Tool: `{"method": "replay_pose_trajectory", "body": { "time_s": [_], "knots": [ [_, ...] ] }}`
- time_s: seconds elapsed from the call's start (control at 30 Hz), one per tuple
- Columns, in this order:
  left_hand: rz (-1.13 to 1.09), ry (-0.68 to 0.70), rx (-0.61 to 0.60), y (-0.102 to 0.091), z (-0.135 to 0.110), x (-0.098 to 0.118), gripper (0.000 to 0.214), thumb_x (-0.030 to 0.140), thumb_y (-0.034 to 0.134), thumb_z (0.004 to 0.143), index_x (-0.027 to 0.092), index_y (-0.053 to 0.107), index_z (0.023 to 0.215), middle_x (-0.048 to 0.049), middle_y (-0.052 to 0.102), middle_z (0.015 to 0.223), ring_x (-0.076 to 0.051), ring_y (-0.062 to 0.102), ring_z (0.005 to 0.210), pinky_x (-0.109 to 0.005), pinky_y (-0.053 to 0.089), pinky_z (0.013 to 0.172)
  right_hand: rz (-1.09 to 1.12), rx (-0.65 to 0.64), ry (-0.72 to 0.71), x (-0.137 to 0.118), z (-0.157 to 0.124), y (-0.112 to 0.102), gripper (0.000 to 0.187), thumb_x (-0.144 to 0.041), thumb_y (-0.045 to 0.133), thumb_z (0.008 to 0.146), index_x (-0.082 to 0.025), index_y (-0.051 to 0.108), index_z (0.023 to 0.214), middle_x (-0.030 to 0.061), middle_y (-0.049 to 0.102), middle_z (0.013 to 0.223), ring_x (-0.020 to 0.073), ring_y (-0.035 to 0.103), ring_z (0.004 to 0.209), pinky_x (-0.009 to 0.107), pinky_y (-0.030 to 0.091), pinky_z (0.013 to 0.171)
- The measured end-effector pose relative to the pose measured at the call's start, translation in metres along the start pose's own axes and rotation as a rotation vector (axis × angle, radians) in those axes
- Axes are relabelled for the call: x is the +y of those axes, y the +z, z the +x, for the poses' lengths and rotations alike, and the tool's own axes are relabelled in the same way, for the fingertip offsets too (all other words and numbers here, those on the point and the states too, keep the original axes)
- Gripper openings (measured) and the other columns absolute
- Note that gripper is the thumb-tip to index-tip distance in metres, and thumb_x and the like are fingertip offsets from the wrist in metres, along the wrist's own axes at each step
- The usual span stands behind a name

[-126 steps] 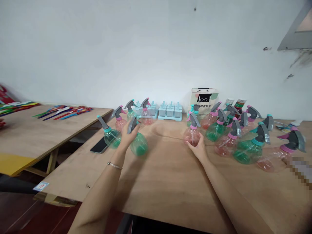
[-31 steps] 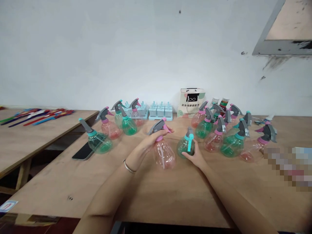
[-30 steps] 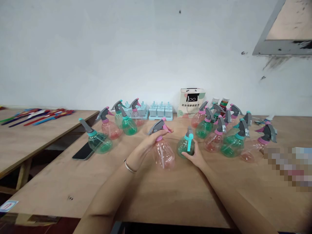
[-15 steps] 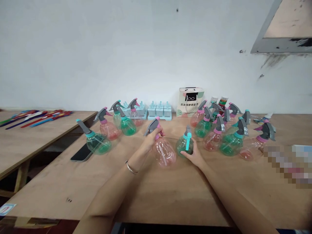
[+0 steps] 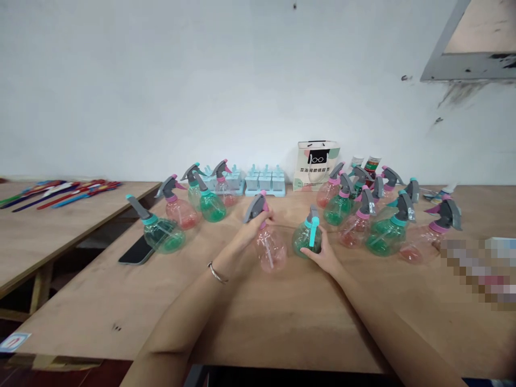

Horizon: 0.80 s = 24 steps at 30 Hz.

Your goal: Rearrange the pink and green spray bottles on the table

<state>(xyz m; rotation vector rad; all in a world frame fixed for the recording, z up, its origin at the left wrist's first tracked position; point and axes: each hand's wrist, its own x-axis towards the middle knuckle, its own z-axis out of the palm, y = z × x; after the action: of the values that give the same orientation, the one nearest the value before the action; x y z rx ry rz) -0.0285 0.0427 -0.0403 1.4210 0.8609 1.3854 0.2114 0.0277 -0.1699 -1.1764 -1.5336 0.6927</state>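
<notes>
My left hand [image 5: 250, 230] is wrapped round the neck of a pink spray bottle [image 5: 271, 248] with a grey trigger head, which stands on the wooden table [image 5: 258, 306] in front of me. My right hand [image 5: 322, 257] cups the lower side of a green spray bottle [image 5: 307, 237] with a teal trigger, just right of the pink one. Both bottles rest on the tabletop, a small gap apart.
Several more pink and green spray bottles stand at the left [image 5: 159, 231] and in a cluster at the right [image 5: 382, 231]. A black phone [image 5: 135, 251] lies by the left edge. Blue ice moulds [image 5: 264, 183] and a paper bag [image 5: 316, 164] line the wall. A second table [image 5: 44, 226] with coloured sticks is left.
My left hand has slid up from the pink bottle's side to close round its neck, and the bottle now stands more upright. My right hand stays on the green bottle.
</notes>
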Motion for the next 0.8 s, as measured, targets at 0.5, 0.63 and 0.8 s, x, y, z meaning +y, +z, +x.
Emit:
{"method": "replay_pose_trajectory", "body": {
  "time_s": [0.5, 0.63, 0.8],
  "knots": [
    [0.182, 0.081, -0.094, -0.003, -0.004, 0.005, 0.023, 0.042, 0.069, 0.077, 0.020, 0.067, 0.083, -0.0046, 0.071, 0.089, -0.020, 0.065, 0.087, -0.029, 0.049, 0.077, 0.003, -0.006, 0.007, -0.004, 0.001, -0.001, 0.091, -0.053, 0.080, 0.066, -0.025, 0.033, 0.139, 0.0156, 0.055, 0.142, 0.0330, 0.058, 0.130, 0.056, 0.043, 0.113],
    [0.238, 0.129, 0.047, -0.003, 0.000, 0.001, 0.025, 0.037, 0.062, 0.078, 0.020, 0.059, 0.060, -0.0013, 0.060, 0.065, -0.015, 0.058, 0.067, -0.027, 0.046, 0.069, 0.014, -0.004, 0.013, 0.001, 0.001, 0.000, 0.092, -0.054, 0.081, 0.066, -0.026, 0.034, 0.140, 0.0150, 0.055, 0.141, 0.0324, 0.058, 0.129, 0.056, 0.043, 0.113],
    [0.511, 0.137, 0.148, -0.035, 0.019, 0.001, 0.011, 0.029, 0.061, 0.071, 0.020, 0.066, 0.068, 0.0012, 0.058, 0.062, -0.014, 0.054, 0.062, -0.026, 0.044, 0.067, 0.018, 0.003, 0.013, 0.001, 0.001, 0.000, 0.093, -0.056, 0.081, 0.065, -0.025, 0.034, 0.140, 0.0161, 0.055, 0.140, 0.0336, 0.057, 0.130, 0.056, 0.042, 0.113]
  ]
}}
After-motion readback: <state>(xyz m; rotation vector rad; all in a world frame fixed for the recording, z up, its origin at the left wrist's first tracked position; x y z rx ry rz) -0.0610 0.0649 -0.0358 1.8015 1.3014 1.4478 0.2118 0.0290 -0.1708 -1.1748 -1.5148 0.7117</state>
